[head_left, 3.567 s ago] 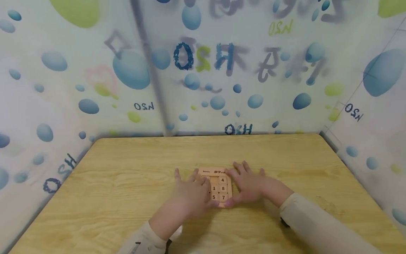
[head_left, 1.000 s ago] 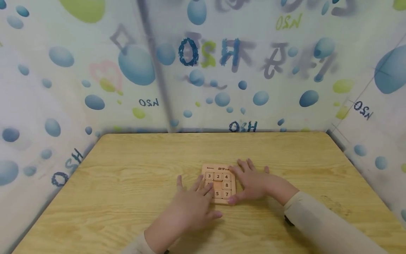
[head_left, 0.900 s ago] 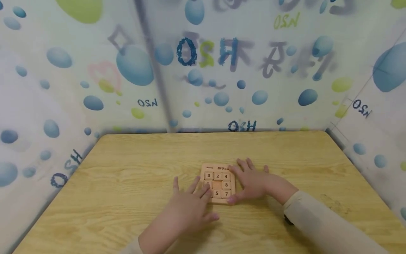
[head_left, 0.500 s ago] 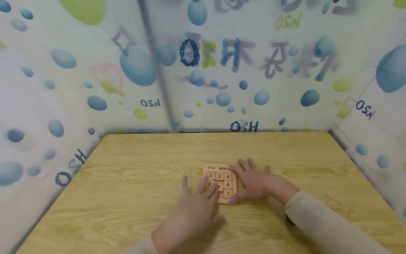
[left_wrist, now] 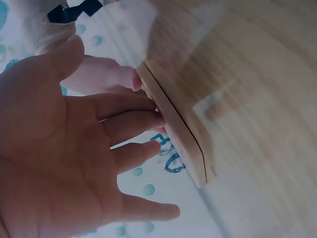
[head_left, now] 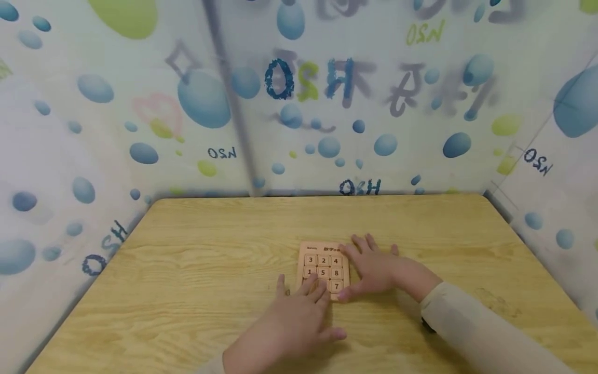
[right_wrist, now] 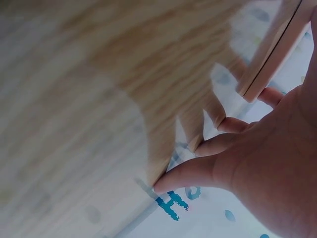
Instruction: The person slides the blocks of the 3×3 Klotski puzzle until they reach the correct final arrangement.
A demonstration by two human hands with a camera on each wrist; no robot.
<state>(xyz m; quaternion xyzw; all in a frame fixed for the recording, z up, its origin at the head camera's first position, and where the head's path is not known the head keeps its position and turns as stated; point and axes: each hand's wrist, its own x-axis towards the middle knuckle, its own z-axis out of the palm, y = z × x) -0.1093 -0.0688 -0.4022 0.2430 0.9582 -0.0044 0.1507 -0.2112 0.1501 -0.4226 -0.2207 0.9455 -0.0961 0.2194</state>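
Observation:
A wooden number slide puzzle (head_left: 312, 245) lies flat near the middle of the table. Its top row reads 3, 2, 4, with 1, the 5 tile (head_left: 323, 272) and 8 below. In the bottom row the 7 tile (head_left: 336, 286) shows, while fingers cover the rest. My left hand (head_left: 296, 319) spreads over the lower left, its fingertips on the board and its thumb off it. At the right edge my right hand (head_left: 376, 269) rests, index finger at the upper corner and thumb at the lower corner. The right wrist view shows its other fingers (right_wrist: 190, 173) spread on the table.
The wooden table (head_left: 210, 244) extends on all sides of the puzzle. Behind it stands a pale wall covering (head_left: 299, 135) with blue and green drops and lettering. More of this covering flanks the table on both sides.
The 2 tile came to the top middle, leaving a gap in the centre. Then the 5 tile slid up into it. My left hand has shifted toward the bottom row; the right stays in place.

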